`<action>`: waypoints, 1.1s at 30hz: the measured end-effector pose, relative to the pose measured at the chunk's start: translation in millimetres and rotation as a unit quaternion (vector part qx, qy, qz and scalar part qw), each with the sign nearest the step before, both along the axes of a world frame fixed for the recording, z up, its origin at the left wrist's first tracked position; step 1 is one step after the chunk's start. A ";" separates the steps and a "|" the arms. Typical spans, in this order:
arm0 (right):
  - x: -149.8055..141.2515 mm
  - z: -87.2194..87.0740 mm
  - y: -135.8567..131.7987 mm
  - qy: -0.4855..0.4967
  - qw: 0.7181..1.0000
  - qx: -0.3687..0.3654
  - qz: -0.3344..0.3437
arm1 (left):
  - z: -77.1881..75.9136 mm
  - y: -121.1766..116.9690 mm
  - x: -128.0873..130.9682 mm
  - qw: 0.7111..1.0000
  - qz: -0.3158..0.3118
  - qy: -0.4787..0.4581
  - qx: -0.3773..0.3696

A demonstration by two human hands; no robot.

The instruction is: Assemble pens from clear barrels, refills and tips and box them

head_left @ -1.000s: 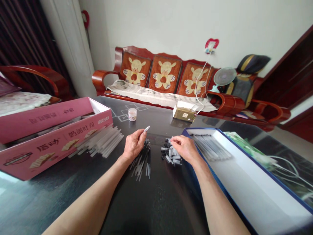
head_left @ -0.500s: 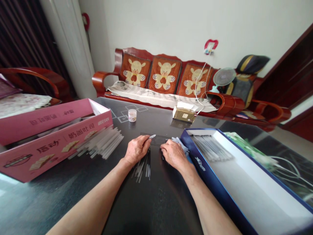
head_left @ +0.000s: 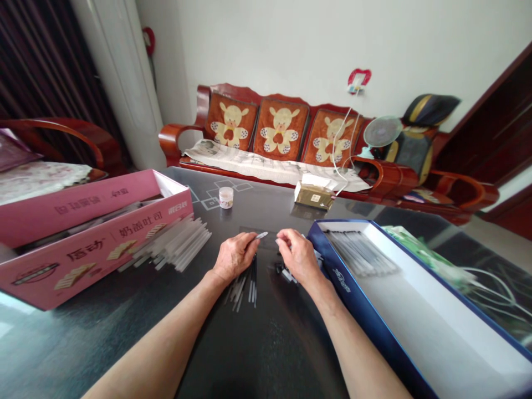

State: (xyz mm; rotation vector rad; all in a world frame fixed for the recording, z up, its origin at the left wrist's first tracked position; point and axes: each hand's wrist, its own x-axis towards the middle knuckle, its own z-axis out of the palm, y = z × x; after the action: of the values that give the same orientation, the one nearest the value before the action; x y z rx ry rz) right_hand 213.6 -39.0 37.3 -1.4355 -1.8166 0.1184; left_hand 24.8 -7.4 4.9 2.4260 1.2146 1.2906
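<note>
My left hand [head_left: 238, 256] is closed in a pinch around a slim pen-like piece [head_left: 261, 235], whose pale pointed end sticks out to the right. Facing that end, a short gap away, my right hand [head_left: 296, 254] has its fingertips pressed together; what they hold, if anything, is too small to make out. Thin translucent sticks with dark ends [head_left: 242, 292] lie fanned on the table below my left hand. Small pale and black pieces [head_left: 287, 275] lie under and beside my right hand, partly covered by it.
A pink carton [head_left: 100, 238] stands at the left, with frosted tubes [head_left: 177, 244] heaped against it. The blue box [head_left: 369, 327] at the right holds a row of dark-ended tubes [head_left: 361, 252]. Farther back are a small white tub [head_left: 226, 197] and a tissue box [head_left: 313, 195].
My right hand has lifted from the small pieces on the table and come up near the tip of the piece in my left hand. The left hand keeps its hold.
</note>
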 end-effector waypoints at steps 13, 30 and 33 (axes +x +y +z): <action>-17.1 -9.7 8.1 0.577 0.807 -0.115 -0.041 | 4.9 -6.8 2.1 0.998 -0.055 0.032 0.000; -19.1 -12.6 4.4 0.423 0.899 -0.110 0.035 | 7.0 -6.3 1.2 0.996 -0.045 0.079 -0.022; -17.9 -13.3 3.9 0.401 0.907 -0.123 0.039 | 8.0 -7.1 0.8 0.994 -0.035 0.099 -0.019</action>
State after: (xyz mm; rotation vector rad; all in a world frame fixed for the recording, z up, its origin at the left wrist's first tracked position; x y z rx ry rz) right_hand 195.8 -35.1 24.0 -1.2090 -1.1871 0.8749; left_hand 25.6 -14.5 12.8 2.5931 1.1756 1.0197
